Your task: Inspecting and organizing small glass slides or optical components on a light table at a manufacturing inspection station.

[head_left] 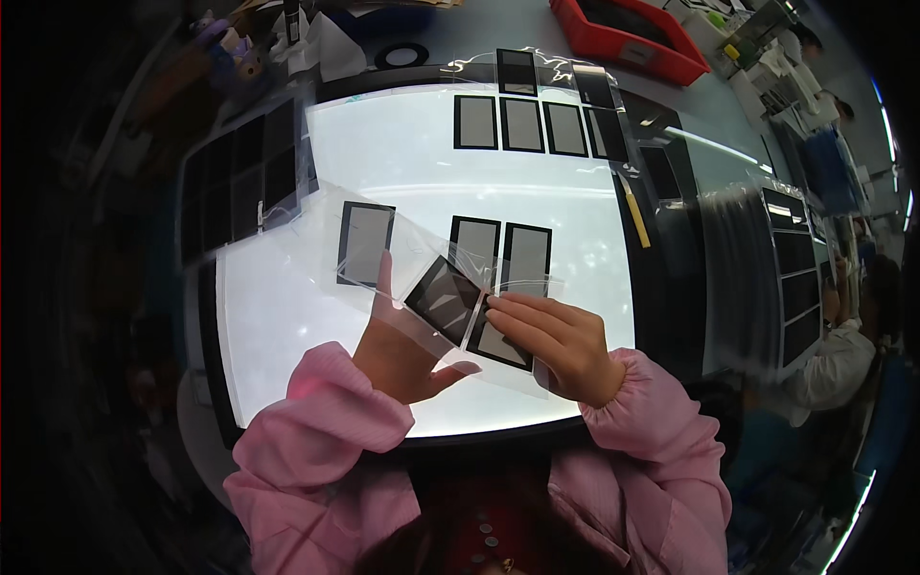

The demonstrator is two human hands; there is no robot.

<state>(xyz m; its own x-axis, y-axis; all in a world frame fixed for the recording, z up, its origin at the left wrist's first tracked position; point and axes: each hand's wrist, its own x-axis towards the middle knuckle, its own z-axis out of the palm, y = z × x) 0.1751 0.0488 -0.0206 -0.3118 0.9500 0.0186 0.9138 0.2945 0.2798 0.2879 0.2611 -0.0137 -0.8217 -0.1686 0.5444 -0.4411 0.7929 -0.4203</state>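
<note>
A clear plastic sheet with pockets is raised at a tilt over a lit white light table. Two dark rectangular panels show in it, a tilted panel and a black-framed panel to its right. My left hand lies under the sheet, palm up, thumb and index finger spread apart. The fingers of my right hand are pressed together on the sheet at the top of the right panel; the fingertips are partly hidden. Beyond the sheet lie a left grey panel and two more panels, partly under film.
A row of black-framed panels lies at the light table's far side. Filled pocket sheets overlap its left edge; more sheets stand at right. A yellow-handled knife lies on the right border. A red tray and tape roll sit behind.
</note>
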